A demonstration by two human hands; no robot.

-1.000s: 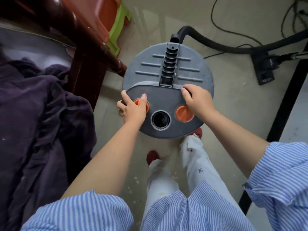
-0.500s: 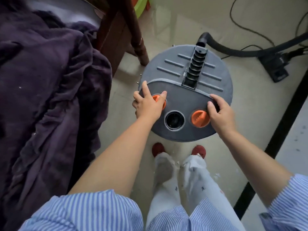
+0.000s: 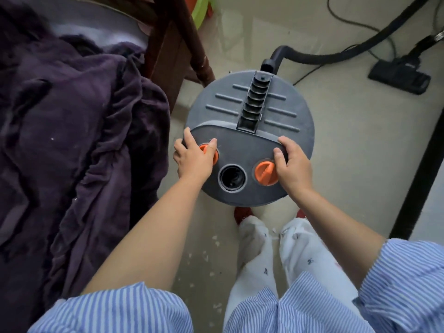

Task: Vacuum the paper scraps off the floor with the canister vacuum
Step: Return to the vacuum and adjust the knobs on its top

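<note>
The grey round canister vacuum (image 3: 249,140) stands on the floor in front of my feet, seen from above. Its lid has two orange knobs and a black round port between them. My left hand (image 3: 193,159) grips the lid's left edge and covers most of the left orange knob (image 3: 209,153). My right hand (image 3: 292,167) grips the lid's right edge, thumb beside the right orange knob (image 3: 264,173). A black hose (image 3: 336,54) runs from the canister's far side to the floor nozzle (image 3: 400,76) at upper right. Small white paper scraps (image 3: 206,255) lie on the floor by my left foot.
A dark purple cloth (image 3: 72,140) covers the furniture on my left, with a dark wooden leg (image 3: 192,49) close to the canister. A thin black cable (image 3: 355,22) loops on the beige floor. A black strip (image 3: 418,152) runs along the right.
The canister has come closer to my feet and away from the wooden leg. My right hand has moved up onto the lid's right edge near the knob; my left hand stays on the left side.
</note>
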